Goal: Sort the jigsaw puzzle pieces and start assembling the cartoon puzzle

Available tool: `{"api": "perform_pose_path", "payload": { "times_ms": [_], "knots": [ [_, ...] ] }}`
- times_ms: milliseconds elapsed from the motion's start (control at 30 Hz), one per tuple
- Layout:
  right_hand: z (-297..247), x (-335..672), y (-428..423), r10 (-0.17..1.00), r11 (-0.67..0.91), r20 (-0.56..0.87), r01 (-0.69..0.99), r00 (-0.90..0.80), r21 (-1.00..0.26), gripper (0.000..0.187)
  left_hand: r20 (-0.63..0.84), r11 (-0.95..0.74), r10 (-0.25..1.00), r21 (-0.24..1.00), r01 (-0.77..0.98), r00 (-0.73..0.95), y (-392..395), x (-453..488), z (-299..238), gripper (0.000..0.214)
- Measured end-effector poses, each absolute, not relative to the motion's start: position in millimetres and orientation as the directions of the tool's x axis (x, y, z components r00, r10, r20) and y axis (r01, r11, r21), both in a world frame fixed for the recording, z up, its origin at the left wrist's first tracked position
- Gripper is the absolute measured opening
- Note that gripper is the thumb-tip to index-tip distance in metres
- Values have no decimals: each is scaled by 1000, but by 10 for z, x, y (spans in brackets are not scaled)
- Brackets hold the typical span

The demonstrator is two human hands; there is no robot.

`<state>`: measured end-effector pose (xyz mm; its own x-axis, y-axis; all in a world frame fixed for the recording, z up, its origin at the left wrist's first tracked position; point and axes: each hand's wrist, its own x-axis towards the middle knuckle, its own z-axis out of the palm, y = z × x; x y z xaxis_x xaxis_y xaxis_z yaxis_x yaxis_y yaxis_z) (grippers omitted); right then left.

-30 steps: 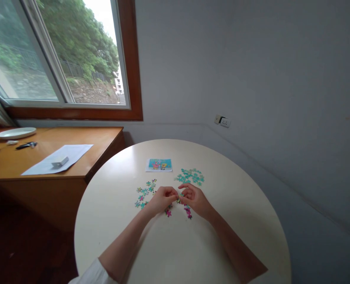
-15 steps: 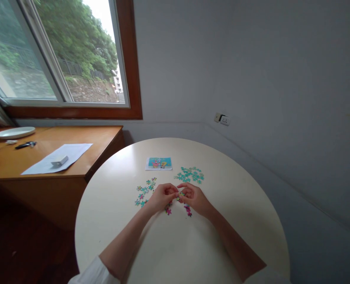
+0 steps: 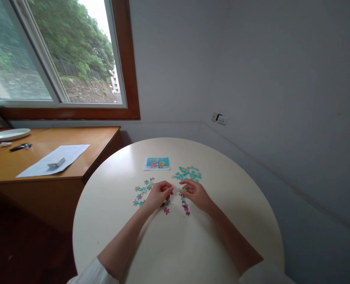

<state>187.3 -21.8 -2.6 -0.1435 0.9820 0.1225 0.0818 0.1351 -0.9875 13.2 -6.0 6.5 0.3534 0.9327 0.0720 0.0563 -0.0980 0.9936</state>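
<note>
My right hand (image 3: 195,192) has its thumb and fingers on the top end of a short strip of joined jigsaw pieces (image 3: 185,206), pink at its near end and yellow-green at the far end. Its index finger stretches out above the strip. To the left, my left hand (image 3: 160,194) is closed with thumb and fingertips together; whatever is in them is hidden. Under and beside it lie a few pieces, including a pink jigsaw piece (image 3: 167,211). More loose jigsaw pieces (image 3: 142,190) are scattered left of this hand.
A pile of teal jigsaw pieces (image 3: 189,173) lies beyond my right hand. Left of it is a cartoon picture card (image 3: 157,163). The round white table (image 3: 175,248) stands near a wooden desk (image 3: 103,144) with a paper sheet (image 3: 74,152), a small white box (image 3: 56,162) and a white plate (image 3: 10,135).
My hands have come apart: the left has drawn back to the left from the strip, while the right stays at its top end. The view has shifted slightly.
</note>
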Motion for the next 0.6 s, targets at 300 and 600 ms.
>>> {"api": "perform_pose_path", "payload": {
  "times_ms": [300,600],
  "knots": [
    [-190,2001,-103,989,147,148,28,31,-989,31,213,-288,923,935,207,322,-47,143,-51,14],
    [-191,2114,-251,990,134,136,39,41,-990,26,336,-646,753,544,536,566,-362,178,163,22]
  ]
}}
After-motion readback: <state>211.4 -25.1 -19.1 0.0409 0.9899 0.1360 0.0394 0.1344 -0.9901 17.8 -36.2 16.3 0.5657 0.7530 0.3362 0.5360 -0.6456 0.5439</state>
